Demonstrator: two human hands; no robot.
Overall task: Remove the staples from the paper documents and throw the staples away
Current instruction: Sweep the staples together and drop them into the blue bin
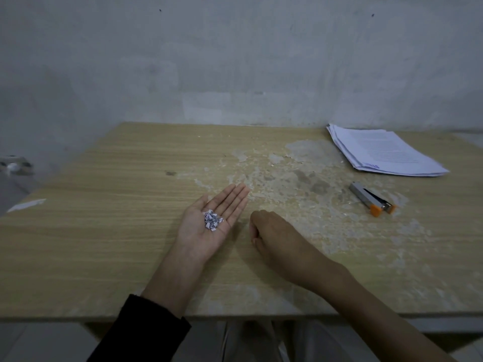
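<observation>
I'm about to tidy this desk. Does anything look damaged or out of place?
Yes. The table surface is worn and flaking in a pale patch from centre toward the stapler. A scrap of paper lies at the left edge. The left hand cups loose pulled staples.

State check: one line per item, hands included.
Left hand: open, palm up, resting on the table.
Scraps: small pile of pulled staples and paper bits, loose in the left palm.
Right hand: loosely curled, on the table; whether it holds anything cannot be told.
Papers: stacked flat at the far right corner.
Stapler: lying on the table, untouched.
Table: surface worn and flaking in the middle.
</observation>
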